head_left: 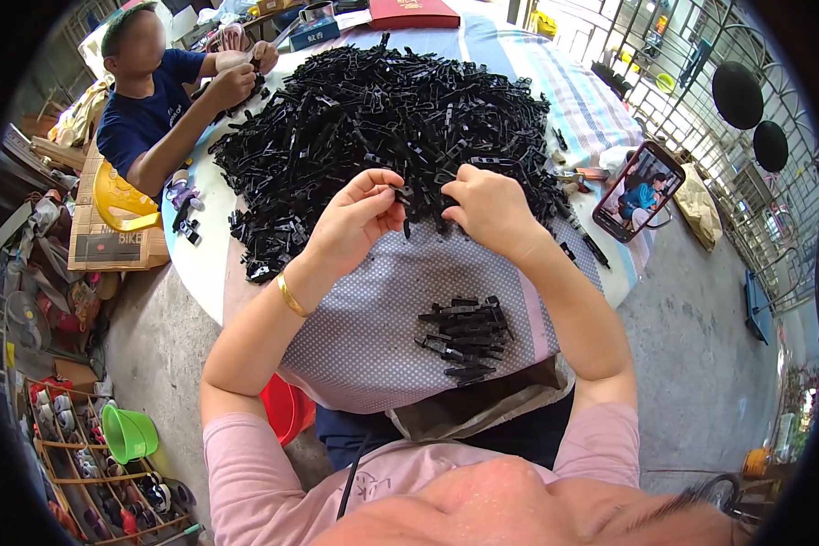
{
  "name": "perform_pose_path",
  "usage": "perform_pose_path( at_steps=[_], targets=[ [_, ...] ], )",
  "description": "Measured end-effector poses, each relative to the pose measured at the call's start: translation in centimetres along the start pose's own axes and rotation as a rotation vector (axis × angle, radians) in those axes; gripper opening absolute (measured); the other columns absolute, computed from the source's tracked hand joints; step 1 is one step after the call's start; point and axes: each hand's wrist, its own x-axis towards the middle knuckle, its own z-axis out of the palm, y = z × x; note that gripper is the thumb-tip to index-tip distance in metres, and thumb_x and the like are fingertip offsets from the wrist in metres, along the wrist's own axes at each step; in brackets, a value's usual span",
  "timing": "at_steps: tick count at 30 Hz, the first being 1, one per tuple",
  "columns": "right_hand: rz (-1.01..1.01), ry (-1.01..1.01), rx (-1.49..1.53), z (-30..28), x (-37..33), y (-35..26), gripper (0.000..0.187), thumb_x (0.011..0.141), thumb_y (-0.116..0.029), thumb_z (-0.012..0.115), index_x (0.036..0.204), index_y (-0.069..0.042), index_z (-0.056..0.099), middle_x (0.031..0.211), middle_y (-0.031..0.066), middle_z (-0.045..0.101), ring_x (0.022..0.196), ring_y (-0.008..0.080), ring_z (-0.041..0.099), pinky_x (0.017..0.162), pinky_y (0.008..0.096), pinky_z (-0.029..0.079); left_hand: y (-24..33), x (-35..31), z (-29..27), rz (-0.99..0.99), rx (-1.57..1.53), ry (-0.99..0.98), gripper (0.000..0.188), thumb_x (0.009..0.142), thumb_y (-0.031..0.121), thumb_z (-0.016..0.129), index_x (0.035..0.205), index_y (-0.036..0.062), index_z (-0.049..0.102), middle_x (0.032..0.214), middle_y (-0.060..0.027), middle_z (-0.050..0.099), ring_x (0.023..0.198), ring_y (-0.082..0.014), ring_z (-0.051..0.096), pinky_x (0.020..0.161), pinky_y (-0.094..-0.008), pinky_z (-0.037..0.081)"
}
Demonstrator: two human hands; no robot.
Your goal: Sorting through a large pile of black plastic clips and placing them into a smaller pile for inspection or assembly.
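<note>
A broad heap of black clips (pixel 364 118) covers the far part of the table. At its near edge my left hand (pixel 359 214) pinches a small black clip (pixel 405 194) between thumb and fingers. Just to the right, my right hand (pixel 491 205) is closed, its thumb and fingertips against a dark clip piece that barely stands out from the heap behind. The two hands are a short gap apart. Closer to me, a small stack of black clips (pixel 469 337) lies roughly lined up on the dotted tablecloth (pixel 355 337).
Across the table at left, another person (pixel 159 109) works with both hands raised. A phone (pixel 639 191) leans at the right edge. A brown bag (pixel 482 400) hangs at the near edge. Red bucket (pixel 285 409) and green bucket (pixel 129 432) stand below left.
</note>
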Motion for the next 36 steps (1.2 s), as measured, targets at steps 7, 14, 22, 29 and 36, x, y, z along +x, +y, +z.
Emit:
perform_pose_path(
  at_steps=[7, 14, 22, 29, 36],
  targets=[
    [-0.236, 0.369, 0.347, 0.2, 0.7, 0.1, 0.020, 0.076, -0.006, 0.059, 0.095, -0.007, 0.066, 0.088, 0.0069, 0.059, 0.079, 0.0226, 0.057, 0.069, 0.0324, 0.049, 0.3, -0.2, 1.2, -0.013, -0.051, 0.102, 0.017, 0.093, 0.005, 0.044, 0.107, 0.0026, 0.052, 0.088, -0.0057, 0.058, 0.071, -0.0122, 0.057, 0.065, -0.0268, 0.050],
    [-0.141, -0.055, 1.201, -1.4, -0.2, -2.4, 0.029, 0.083, 0.005, 0.054, 0.112, 0.000, 0.059, 0.090, 0.0047, 0.050, 0.078, 0.0118, 0.055, 0.069, 0.0228, 0.048, 0.0, 0.0, -0.2, -0.055, -0.049, 0.078, 0.018, 0.091, 0.008, 0.051, 0.108, 0.0017, 0.050, 0.085, -0.0048, 0.057, 0.063, -0.0090, 0.056, 0.055, -0.0212, 0.048],
    [-0.251, 0.250, 0.863, 0.0, -0.2, -2.7, 0.018, 0.076, -0.001, 0.064, 0.094, 0.001, 0.064, 0.084, 0.0105, 0.062, 0.068, 0.0166, 0.061, 0.060, 0.0253, 0.049, -0.7, -0.2, 0.2, -0.049, -0.105, 0.053, 0.014, 0.091, 0.012, 0.053, 0.102, 0.0037, 0.054, 0.080, -0.0014, 0.057, 0.060, -0.0086, 0.055, 0.052, -0.0199, 0.046],
    [-0.288, 0.388, 0.768, 0.5, -0.4, -3.1, 0.016, 0.076, -0.002, 0.066, 0.091, 0.002, 0.064, 0.082, 0.0084, 0.060, 0.066, 0.0152, 0.061, 0.058, 0.0240, 0.050, -0.4, -0.8, 1.8, -0.017, 0.266, 0.183, 0.022, 0.092, 0.012, 0.049, 0.107, -0.0031, 0.054, 0.087, -0.0101, 0.061, 0.067, -0.0164, 0.061, 0.061, -0.0248, 0.052],
    [-0.241, 0.436, 0.682, -0.1, -0.5, -2.7, 0.017, 0.079, -0.008, 0.065, 0.094, 0.000, 0.064, 0.083, 0.0088, 0.059, 0.063, 0.0208, 0.062, 0.057, 0.0269, 0.050, 0.0, -1.2, 2.3, 0.098, 0.340, 0.030, 0.028, 0.091, 0.006, 0.049, 0.116, -0.0072, 0.052, 0.099, -0.0157, 0.063, 0.090, -0.0197, 0.063, 0.081, -0.0291, 0.052]
  ],
)
